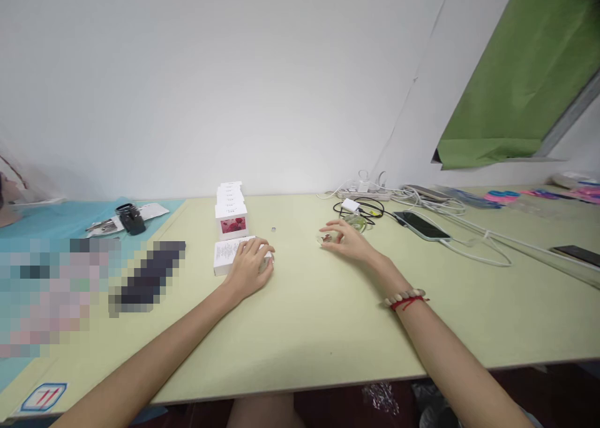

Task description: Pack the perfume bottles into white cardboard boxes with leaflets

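Note:
My left hand [250,267] lies over the right end of a flat white box [226,257] with small print on its top. Its fingers curl past the edge, and the thumb is bent in towards them. Over the table to the right, my right hand [347,240] has thumb and fingers curved around a small shiny, partly clear piece [327,238], too small to name. Behind the left hand stands a row of white boxes [231,210], the front one bearing a red flower picture. A tiny clear bit [273,229] sits on the table between the hands.
Beyond my right hand lie a greenish clear roll [357,222], a white charger [350,205], black cable and a power strip [370,194]. A phone [422,225] with white cables is at right. A dark jar [130,219] stands on blue cloth [162,220] at left.

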### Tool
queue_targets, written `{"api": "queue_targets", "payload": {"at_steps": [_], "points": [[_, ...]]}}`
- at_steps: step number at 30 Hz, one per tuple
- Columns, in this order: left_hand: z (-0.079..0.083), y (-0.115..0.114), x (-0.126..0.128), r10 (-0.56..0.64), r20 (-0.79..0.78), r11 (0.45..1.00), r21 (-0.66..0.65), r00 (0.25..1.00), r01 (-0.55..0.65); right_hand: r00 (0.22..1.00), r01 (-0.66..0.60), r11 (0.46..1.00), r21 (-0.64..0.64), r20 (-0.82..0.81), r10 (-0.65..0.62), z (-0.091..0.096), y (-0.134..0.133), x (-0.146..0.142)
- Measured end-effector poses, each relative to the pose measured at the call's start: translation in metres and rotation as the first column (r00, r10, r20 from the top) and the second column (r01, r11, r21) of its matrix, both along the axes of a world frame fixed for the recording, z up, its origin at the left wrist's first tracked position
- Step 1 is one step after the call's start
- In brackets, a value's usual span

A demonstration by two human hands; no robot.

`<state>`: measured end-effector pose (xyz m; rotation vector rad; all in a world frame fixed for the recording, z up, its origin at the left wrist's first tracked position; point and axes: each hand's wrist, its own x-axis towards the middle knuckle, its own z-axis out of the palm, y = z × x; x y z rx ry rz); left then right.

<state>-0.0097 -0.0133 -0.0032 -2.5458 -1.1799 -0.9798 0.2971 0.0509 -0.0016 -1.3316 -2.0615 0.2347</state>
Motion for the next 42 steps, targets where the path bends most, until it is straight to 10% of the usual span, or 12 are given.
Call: {"api": "queue_targets", "payload": {"at_steps": [4, 14, 25, 33, 42], "points": [[0.002, 0.003, -0.003, 0.103, -0.042, 0.992, 0.072, 0.994, -0.099, 0.998, -0.056, 0.994, -0.094, 0.025, 0.058, -0.008, 0.004, -0.006], [0.003, 0.014, -0.025, 0.337, -0.072, 0.934, 0.147, 0.939, -0.324, 0.961, 0.264, 0.956, 0.131, -0.116, -0.249, -0.005, 0.007, -0.004], [0.003, -0.003, -0.006, 0.010, -0.138, 0.997, -0.080, 0.990, -0.021, 0.959, 0.250, 0.966, 0.058, -0.150, -0.239, -0.021, 0.015, -0.009], [-0.003, 0.004, -0.011, 0.154, -0.124, 0.985, -0.059, 0.980, -0.162, 0.961, 0.277, 0.947, 0.161, -0.070, -0.269, -0.004, -0.002, -0.021], [-0.006, -0.005, 0.002, 0.324, -0.002, 0.942, 0.087, 0.946, -0.323, 0.970, -0.221, 0.956, 0.191, -0.061, 0.236, 0.000, -0.052, -0.126]]}}
